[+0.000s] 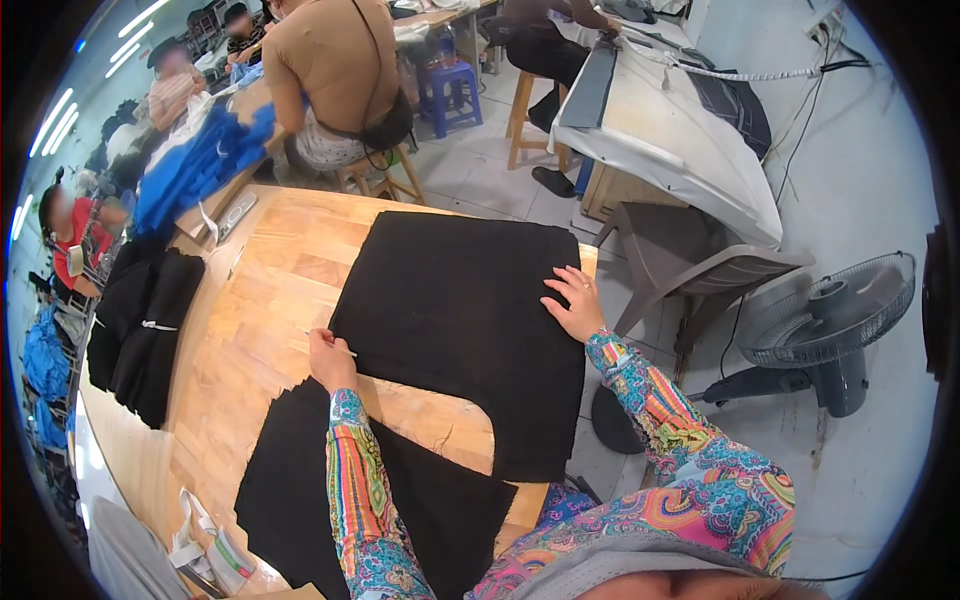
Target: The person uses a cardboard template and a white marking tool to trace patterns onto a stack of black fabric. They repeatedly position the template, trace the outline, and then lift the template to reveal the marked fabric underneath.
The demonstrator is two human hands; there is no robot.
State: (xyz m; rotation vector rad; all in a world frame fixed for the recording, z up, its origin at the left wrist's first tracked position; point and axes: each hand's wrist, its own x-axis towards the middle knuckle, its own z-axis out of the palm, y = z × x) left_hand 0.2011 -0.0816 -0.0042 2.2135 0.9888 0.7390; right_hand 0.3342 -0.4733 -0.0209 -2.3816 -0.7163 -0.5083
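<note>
A large black fabric piece [450,290] with a curved cut-out lies flat on the wooden table [270,270]. My right hand [573,302] rests on its right edge, fingers spread. At its left edge, my left hand [332,358] is closed around a thin pale stick, whose exact kind I cannot make out. Nearer to me a second black fabric piece [290,480] lies on the table, partly covered by my left forearm.
A tied black fabric bundle [148,325] sits on the table's left side. Blue cloth [205,165] is piled beyond it. To the right stand a grey plastic chair [690,260] and a fan [825,320]. Several people work at other tables.
</note>
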